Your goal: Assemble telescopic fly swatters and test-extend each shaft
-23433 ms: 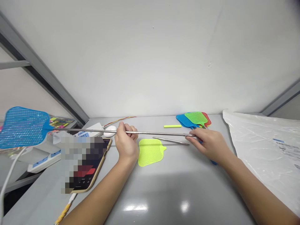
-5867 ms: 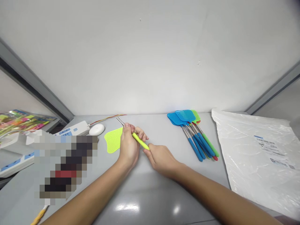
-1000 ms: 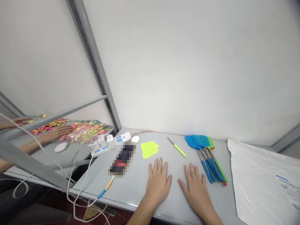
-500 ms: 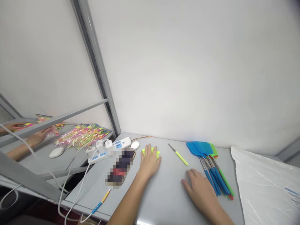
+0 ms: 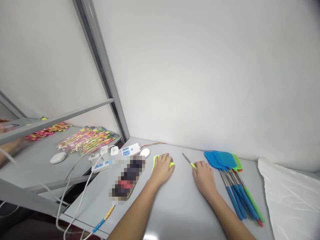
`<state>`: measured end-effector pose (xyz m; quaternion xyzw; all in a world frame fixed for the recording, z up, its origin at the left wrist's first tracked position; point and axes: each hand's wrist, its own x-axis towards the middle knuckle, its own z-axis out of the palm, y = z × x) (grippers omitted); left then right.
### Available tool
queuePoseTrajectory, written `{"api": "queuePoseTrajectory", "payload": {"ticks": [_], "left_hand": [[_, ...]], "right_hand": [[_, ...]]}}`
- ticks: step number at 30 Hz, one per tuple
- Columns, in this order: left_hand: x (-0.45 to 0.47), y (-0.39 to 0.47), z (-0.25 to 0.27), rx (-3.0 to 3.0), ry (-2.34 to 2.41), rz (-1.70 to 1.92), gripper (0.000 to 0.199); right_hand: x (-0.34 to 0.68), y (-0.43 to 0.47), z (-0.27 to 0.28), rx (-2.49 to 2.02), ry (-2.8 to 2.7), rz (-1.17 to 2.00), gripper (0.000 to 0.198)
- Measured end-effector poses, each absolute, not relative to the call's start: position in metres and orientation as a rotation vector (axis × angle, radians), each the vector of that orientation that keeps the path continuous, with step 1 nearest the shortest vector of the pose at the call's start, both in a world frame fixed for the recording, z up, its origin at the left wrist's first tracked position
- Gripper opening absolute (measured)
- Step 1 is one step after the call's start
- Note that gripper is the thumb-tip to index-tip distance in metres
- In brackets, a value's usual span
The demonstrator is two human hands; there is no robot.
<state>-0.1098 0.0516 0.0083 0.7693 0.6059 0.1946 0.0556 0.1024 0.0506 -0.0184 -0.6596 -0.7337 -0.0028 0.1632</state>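
My left hand (image 5: 163, 168) has its fingers curled over a yellow fly swatter head (image 5: 154, 162) on the grey tabletop. Most of that piece is hidden under the hand; only its edges show. My right hand (image 5: 203, 175) closes around the yellow grip of a loose fly swatter handle (image 5: 187, 159), whose metal rod points up and left. The head and the handle are apart. To the right of my right hand lies a pile of fly swatters (image 5: 231, 173), mostly blue with some green and red, their grips toward me.
A blurred-out phone (image 5: 130, 180) with a cable lies left of my left arm, near power strips (image 5: 131, 150) and a white round case (image 5: 145, 153). White plastic sheeting (image 5: 287, 190) lies at right. Beyond the metal post, another person's arm (image 5: 12, 146) is beside bagged colourful items (image 5: 87, 140).
My right hand has moved up and left onto the yellow handle and closed on it. My left hand's fingers have curled on the swatter head. The view has shifted slightly.
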Motion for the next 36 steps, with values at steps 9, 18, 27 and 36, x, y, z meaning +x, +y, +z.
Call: {"api": "queuePoseTrajectory", "payload": {"ticks": [9,18,27,36], "left_hand": [[-0.107,0.060,0.005,2.183,1.831,0.776,0.018],[-0.111,0.068,0.007,2.009,1.895,1.005,0.018],[-0.113,0.066,0.009,1.898,1.843,1.171,0.018],[-0.114,0.067,0.009,1.866,1.823,1.201,0.017]], "right_hand": [[0.104,0.034,-0.010,-1.693,-2.156,0.194,0.019],[0.111,0.034,0.000,-1.426,-2.443,0.259,0.028],[0.105,0.027,-0.005,-1.223,-2.605,0.140,0.028],[0.101,0.024,-0.003,-1.211,-2.579,0.218,0.031]]}}
